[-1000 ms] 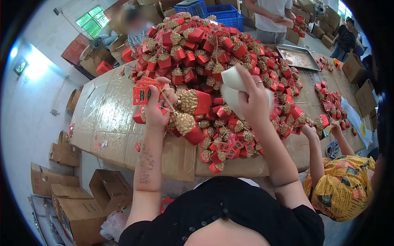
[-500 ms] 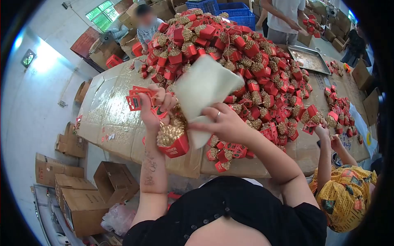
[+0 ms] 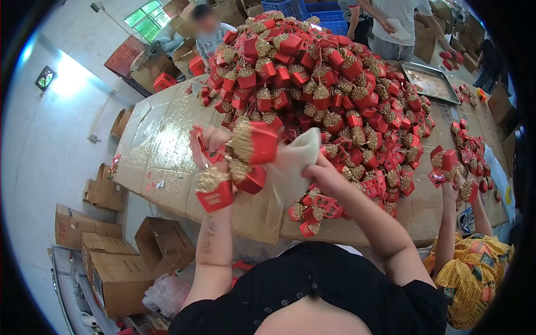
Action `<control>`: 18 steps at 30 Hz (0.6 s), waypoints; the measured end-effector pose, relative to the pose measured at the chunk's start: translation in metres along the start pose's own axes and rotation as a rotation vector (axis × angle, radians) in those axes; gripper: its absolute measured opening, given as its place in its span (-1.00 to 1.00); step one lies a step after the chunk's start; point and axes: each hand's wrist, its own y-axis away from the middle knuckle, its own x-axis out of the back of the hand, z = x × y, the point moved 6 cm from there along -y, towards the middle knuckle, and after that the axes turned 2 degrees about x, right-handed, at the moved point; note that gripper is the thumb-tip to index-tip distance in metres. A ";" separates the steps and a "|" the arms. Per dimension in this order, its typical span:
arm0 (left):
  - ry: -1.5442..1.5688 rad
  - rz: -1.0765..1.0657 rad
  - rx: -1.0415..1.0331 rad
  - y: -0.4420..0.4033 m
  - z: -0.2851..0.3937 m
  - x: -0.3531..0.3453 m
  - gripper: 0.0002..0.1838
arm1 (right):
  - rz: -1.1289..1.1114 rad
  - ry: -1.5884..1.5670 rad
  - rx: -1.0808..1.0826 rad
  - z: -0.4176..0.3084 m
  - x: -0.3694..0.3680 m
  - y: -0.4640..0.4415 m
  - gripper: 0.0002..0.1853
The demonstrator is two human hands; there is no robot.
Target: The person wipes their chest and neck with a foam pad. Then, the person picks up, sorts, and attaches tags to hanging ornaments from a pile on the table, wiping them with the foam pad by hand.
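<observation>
My left hand (image 3: pixel 214 139) is closed around the red tags and strings of several gold-topped red box ornaments (image 3: pixel 264 142). These hang and swing at its right and below it, slightly blurred. In my right hand (image 3: pixel 324 172) I grip a pale cloth (image 3: pixel 304 152), bunched at the top, its lower part smeared by motion. It is close to the right side of the hanging ornaments; whether it touches them I cannot tell. Beyond both hands rises a big pile of the same red and gold ornaments (image 3: pixel 321 100).
Cardboard covers the table (image 3: pixel 146 148), with glitter and scraps at left. A metal tray (image 3: pixel 430 84) lies at the back right. Beside me on the right, a person in a yellow patterned top (image 3: pixel 474 273) handles ornaments. Open cartons (image 3: pixel 162 245) stand on the floor at left.
The ornaments at my left hand have swung up and spread out. The cloth has gone from broad and flat to bunched, and my right hand has moved rightward with it.
</observation>
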 end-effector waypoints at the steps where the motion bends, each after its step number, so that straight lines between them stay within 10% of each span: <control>1: 0.178 0.062 -0.054 0.005 0.015 0.022 -0.68 | -0.099 0.225 -0.067 0.002 0.020 -0.004 -0.28; 3: 0.163 0.023 -0.098 0.008 0.024 0.045 -0.71 | 0.337 0.169 0.071 -0.027 0.051 -0.014 -0.39; 5: 0.005 -0.047 -0.014 0.012 0.030 0.066 -0.70 | 0.344 -0.271 0.599 -0.086 0.030 0.001 -0.45; 7: -0.175 0.193 -0.076 0.015 0.014 0.071 -0.69 | 0.413 -0.259 0.695 -0.078 -0.012 -0.002 -0.46; 10: -0.043 0.523 -0.238 0.009 -0.009 0.036 -0.72 | -0.084 0.685 0.619 -0.039 -0.060 -0.009 -0.48; 13: 0.698 0.044 -0.006 -0.004 0.009 0.054 -0.82 | 0.115 1.072 -0.094 -0.012 0.035 -0.050 -0.52; 17: 0.551 -0.059 0.153 -0.002 0.012 0.053 -0.87 | 0.397 0.140 0.758 -0.102 -0.009 -0.005 -0.59; 18: 0.529 0.004 0.115 -0.001 0.001 0.040 -0.88 | 0.242 0.442 0.890 -0.099 -0.039 0.003 -0.59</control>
